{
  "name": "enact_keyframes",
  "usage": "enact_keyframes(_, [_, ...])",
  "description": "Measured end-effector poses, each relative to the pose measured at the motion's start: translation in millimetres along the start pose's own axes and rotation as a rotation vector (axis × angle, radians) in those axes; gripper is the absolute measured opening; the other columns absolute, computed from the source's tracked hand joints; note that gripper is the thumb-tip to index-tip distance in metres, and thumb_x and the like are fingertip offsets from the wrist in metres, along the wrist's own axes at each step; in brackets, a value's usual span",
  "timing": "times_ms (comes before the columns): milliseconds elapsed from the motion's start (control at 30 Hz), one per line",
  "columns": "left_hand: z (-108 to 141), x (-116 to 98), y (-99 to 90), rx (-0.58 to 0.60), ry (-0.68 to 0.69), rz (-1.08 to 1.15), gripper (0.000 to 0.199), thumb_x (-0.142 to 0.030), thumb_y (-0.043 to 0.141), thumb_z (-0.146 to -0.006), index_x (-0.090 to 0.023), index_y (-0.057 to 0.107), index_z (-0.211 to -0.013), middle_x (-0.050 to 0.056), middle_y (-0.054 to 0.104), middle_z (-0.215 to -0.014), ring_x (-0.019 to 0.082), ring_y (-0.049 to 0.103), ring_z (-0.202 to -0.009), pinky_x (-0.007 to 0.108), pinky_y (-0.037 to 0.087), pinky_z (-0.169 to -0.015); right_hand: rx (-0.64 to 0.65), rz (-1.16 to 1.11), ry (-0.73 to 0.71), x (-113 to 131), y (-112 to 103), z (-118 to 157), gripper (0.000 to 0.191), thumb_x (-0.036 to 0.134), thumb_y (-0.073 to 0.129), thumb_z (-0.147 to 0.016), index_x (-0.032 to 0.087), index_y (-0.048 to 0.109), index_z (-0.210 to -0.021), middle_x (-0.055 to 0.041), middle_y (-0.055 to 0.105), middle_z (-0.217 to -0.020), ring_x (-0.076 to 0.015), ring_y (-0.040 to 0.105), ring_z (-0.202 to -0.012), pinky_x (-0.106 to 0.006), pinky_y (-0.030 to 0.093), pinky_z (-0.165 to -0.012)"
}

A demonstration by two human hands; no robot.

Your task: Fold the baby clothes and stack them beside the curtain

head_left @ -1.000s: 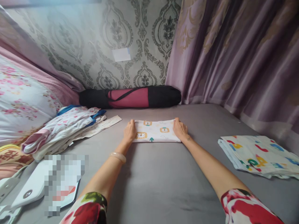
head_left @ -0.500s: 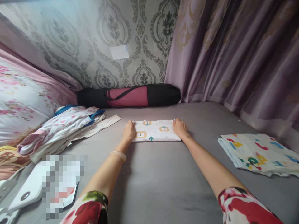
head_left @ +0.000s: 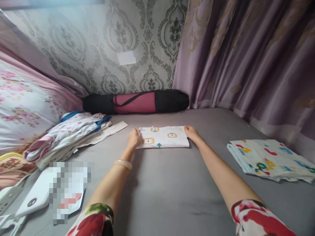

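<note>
Your left hand [head_left: 134, 137] holds the left end of a folded white cloth [head_left: 163, 137], and your right hand [head_left: 192, 133] holds its right end. The folded white cloth lies on the gray bed [head_left: 159, 193], in the middle, with orange and green shapes on top (one green shape is like an arrow). You wear a pale bangle [head_left: 123, 164] on the left side. Over to the right, well apart from your right hand, is a bright cloth [head_left: 268, 159], folded too. A heap of clothes [head_left: 71, 136] lies to the left. On the far side, a long bag [head_left: 136, 103], black and dark pink, rests by the wall [head_left: 150, 77].
</note>
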State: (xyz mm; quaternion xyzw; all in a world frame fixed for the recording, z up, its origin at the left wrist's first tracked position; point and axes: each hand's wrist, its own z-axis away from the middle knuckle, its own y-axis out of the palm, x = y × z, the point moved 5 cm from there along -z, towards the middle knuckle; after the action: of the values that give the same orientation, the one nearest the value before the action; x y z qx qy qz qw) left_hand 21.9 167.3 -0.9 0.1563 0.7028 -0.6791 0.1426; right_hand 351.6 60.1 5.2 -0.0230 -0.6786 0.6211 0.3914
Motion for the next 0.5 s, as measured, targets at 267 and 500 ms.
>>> enact_keyframes(267, [33.7, -32.4, -9.6, -0.251, 0.22, -0.012, 0.028, -0.03, 0.044, -0.095, -0.012, 0.057, -0.112, 0.017, 0.062, -0.114, 0.029, 0.056, -0.111, 0.039, 0.043, -0.097, -0.118, 0.019, -0.077, 15.8, -7.0, 23.7, 0.04, 0.029, 0.034, -0.1, 0.012, 0.058, -0.127, -0.0149, 0.064, -0.125, -0.0234, 0.06, -0.114, -0.029, 0.044, -0.089])
enact_keyframes(500, [47.3, -79.2, 22.9, -0.138, 0.508, 0.004, 0.031, -0.02, 0.041, -0.095, -0.014, 0.054, -0.123, 0.016, 0.06, -0.129, 0.025, 0.053, -0.123, 0.039, 0.042, -0.103, -0.097, 0.173, -0.479, 79.9, 36.2, 56.5, 0.047, 0.022, 0.03, -0.099, 0.008, 0.047, -0.14, -0.0146, 0.044, -0.149, -0.0251, 0.036, -0.139, -0.042, 0.024, -0.114])
